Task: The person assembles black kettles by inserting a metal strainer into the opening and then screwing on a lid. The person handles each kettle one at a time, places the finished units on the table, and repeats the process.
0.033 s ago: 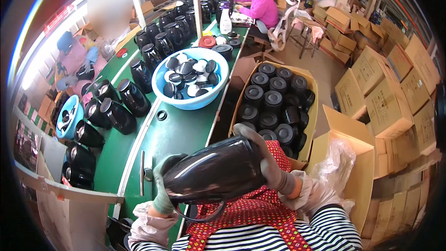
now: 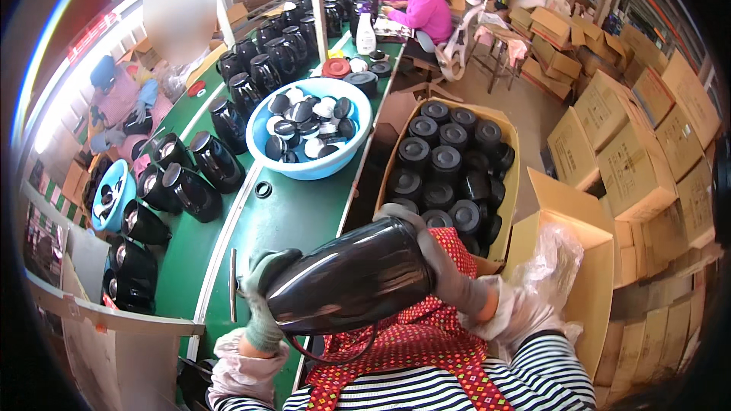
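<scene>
My left hand (image 2: 268, 278) and my right hand (image 2: 443, 259), both in grey-green gloves, hold a glossy black vacuum jug (image 2: 346, 278) tilted on its side in front of my apron. The left fingers close round its lower-left end, while the right hand grips the upper-right end. Beneath the jug hangs its curved handle (image 2: 343, 358). What lies under my palms is hidden. On the green bench, just beyond the left hand, a metal bar (image 2: 233, 285) lies close to the edge of a pale line.
Beyond is a light blue basin (image 2: 304, 170) of black-and-white lids. Several black jugs (image 2: 217, 161) stand along the bench. To the right, a carton (image 2: 509, 190) holds black-lidded containers beside an open box (image 2: 586, 247) with plastic wrap. One person (image 2: 426, 11) sits farther back; another (image 2: 126, 103) works across the bench.
The jug has shifted slightly in my hands, and the fingers of my left hand have moved a little over its end. Both hands keep holding it.
</scene>
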`<state>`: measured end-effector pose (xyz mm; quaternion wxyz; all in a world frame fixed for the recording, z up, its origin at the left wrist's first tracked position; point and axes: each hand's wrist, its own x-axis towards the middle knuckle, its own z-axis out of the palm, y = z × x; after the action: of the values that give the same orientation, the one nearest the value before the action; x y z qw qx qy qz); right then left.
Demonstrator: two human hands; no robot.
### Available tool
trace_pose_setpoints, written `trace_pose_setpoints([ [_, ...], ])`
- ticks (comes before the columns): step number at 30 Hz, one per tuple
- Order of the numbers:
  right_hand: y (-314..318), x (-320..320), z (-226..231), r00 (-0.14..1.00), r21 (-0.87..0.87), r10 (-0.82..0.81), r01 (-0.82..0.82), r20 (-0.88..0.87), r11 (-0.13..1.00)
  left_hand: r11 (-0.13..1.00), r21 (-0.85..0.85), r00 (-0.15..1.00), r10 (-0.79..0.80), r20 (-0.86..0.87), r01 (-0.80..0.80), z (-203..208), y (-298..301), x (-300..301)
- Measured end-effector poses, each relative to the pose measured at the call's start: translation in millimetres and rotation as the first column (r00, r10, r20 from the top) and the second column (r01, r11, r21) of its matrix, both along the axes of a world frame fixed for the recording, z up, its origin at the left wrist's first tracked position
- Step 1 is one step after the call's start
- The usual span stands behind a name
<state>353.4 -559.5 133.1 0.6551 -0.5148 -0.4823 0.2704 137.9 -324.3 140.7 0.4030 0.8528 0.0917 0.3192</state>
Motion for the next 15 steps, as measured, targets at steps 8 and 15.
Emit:
trace_pose_setpoints([
  [8,7.6,27.5,-44.6,0.851,-0.052,0.060,-0.101,-0.522,0.994,0.925,-0.347,0.982,-0.181,-0.048,0.153,7.7,-1.6,7.4],
  [15,-6.8,9.0,-9.6,0.994,-0.053,-0.061,0.066,0.094,0.996,0.996,0.056,0.989,-0.066,-0.136,0.074,23.3,-12.9,19.7],
])
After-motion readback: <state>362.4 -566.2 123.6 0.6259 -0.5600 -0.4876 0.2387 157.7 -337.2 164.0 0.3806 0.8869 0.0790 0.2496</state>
